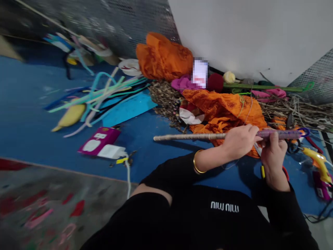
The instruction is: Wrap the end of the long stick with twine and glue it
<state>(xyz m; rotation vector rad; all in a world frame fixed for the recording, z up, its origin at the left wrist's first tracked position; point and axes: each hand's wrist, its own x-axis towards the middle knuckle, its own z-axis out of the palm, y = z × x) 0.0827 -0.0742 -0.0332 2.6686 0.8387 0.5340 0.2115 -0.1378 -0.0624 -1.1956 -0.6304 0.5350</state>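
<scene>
A long thin stick (188,136) lies nearly level across both hands above the blue table. Its right part is covered in purple wrapping (286,134), with a small blue loop at the tip. My left hand (239,142), below a gold bangle, is closed around the stick where the bare part meets the purple. Just to the right, my right hand (275,154) pinches the purple part with its thumb on top. Crumpled orange cloth (226,107) lies behind my hands. Scissors, partly hidden, lie by my right hand.
A yellow glue gun (317,161) with a cord is at the right. Bundled dry twigs (307,116) lie behind it. To the left are fuzzy coloured stems (104,86), a yellow banana-shaped thing (71,116) and a purple box (100,140). A phone (199,73) leans at the back.
</scene>
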